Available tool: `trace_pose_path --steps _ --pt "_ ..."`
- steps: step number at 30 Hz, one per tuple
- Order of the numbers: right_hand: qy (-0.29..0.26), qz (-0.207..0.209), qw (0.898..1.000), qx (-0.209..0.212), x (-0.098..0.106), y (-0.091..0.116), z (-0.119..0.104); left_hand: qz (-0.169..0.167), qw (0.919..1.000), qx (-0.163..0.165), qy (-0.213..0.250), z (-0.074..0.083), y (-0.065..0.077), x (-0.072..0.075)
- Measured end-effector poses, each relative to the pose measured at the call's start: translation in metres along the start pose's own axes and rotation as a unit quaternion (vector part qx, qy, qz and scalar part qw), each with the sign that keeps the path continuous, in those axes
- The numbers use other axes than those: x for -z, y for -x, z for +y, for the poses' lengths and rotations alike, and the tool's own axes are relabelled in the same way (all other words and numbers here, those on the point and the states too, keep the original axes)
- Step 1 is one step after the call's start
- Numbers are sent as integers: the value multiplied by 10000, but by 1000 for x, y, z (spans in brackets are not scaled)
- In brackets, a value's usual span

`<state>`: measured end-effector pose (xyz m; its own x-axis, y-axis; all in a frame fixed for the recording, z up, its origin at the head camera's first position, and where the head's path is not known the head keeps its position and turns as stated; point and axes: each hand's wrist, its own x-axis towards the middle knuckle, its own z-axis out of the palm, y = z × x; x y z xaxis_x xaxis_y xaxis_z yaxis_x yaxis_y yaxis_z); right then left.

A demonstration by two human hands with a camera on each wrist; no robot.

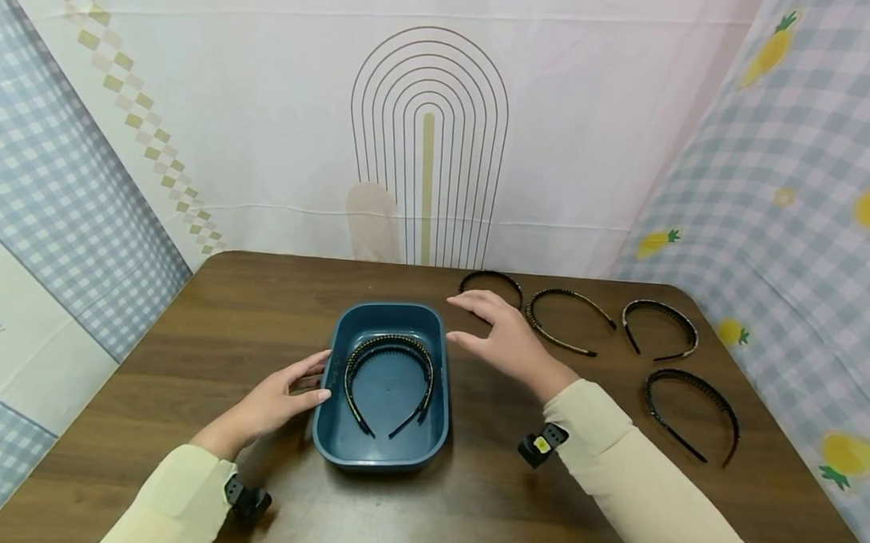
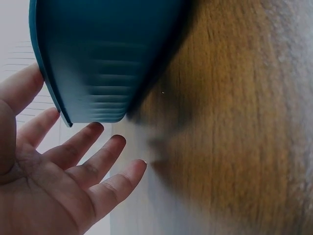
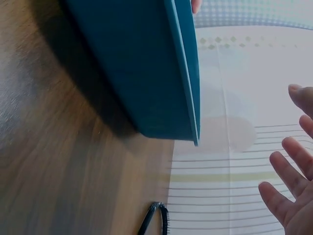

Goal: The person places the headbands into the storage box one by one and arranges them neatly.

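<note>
A blue plastic tub (image 1: 380,457) stands on the table with black-and-gold headbands (image 1: 353,363) nested in it, their open ends toward me. My left hand (image 1: 281,403) is at the tub's left side, thumb and index fingertip right at the rim. In the left wrist view the other fingers (image 2: 105,169) spread loosely below the rim. My right hand (image 1: 506,339) holds nothing and hovers just right of the tub, thumb apart from the extended fingers. Beyond it a black headband (image 1: 491,273) is partly hidden by this hand.
More headbands lie to the right: a gold-and-black one (image 1: 533,313), a dark patterned one (image 1: 666,305) and a black one (image 1: 699,383) nearer me. The brown wooden table (image 1: 239,313) ends at a white printed cloth (image 1: 281,138) behind and a checked cloth (image 1: 788,260) on the right.
</note>
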<state>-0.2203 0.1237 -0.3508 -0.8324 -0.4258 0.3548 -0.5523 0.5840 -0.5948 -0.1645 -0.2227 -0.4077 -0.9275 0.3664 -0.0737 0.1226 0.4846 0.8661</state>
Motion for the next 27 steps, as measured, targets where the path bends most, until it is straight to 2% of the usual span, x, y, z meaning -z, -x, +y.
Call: trace_pose_path --steps 7,12,27 --pt "-159 155 9997 -53 12 14 9 3 10000 20 24 1 1 0" --pt "-44 239 9996 -122 21 23 16 3 10000 25 71 0 1 -1" --pt "409 168 9947 -927 53 56 51 -38 9999 55 99 1 0 0"
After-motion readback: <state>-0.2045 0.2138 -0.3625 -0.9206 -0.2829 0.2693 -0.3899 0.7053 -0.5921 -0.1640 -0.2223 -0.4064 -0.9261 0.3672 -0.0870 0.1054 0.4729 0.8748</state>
